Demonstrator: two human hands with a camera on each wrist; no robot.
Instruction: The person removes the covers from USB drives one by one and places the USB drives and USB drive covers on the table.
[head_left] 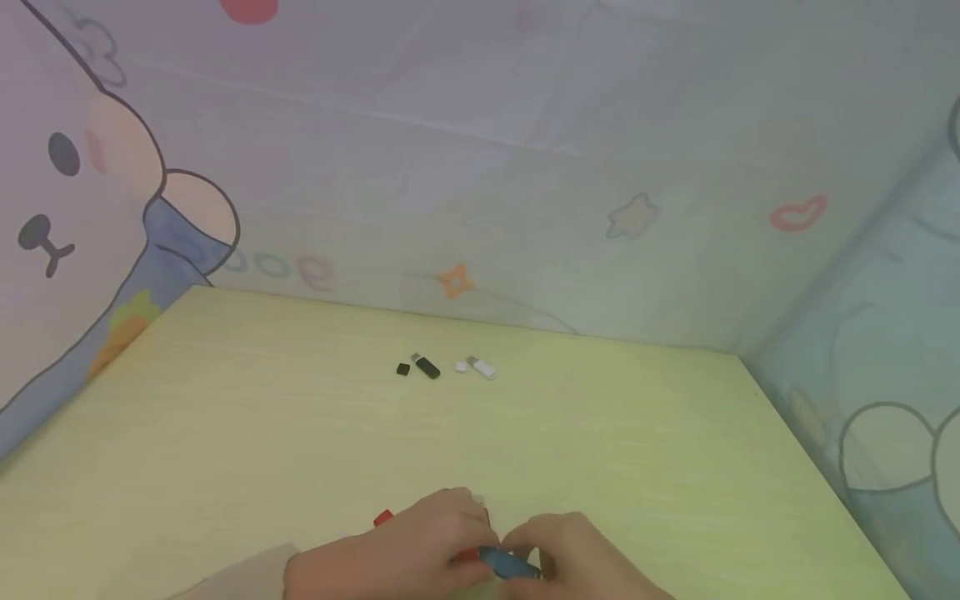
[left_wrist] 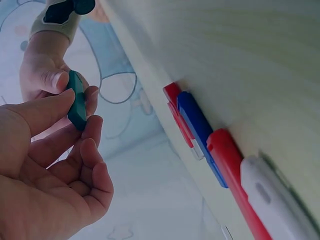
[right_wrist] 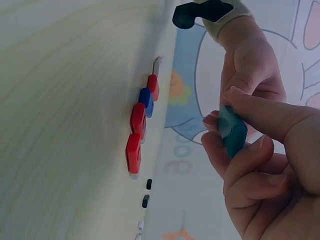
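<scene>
Both hands meet low in the head view over a teal USB stick (head_left: 508,562), whose metal plug does not show. My left hand (head_left: 423,537) pinches one end between thumb and fingertips. From the other side, my right hand (head_left: 581,554) pinches the stick (right_wrist: 232,131) with thumb and fingers. Beside the hands, the left wrist view shows a row on the table: a red USB stick (left_wrist: 175,107), a blue piece (left_wrist: 200,132), a longer red piece (left_wrist: 235,175) and a white piece (left_wrist: 272,197). My left hand hides most of this row in the head view.
Farther back on the pale table (head_left: 300,417) lie a black USB stick (head_left: 427,367) beside its black cap (head_left: 403,369), and a white USB stick (head_left: 482,367) beside its white cap (head_left: 461,367). A printed cloth (head_left: 450,167) hangs behind the table.
</scene>
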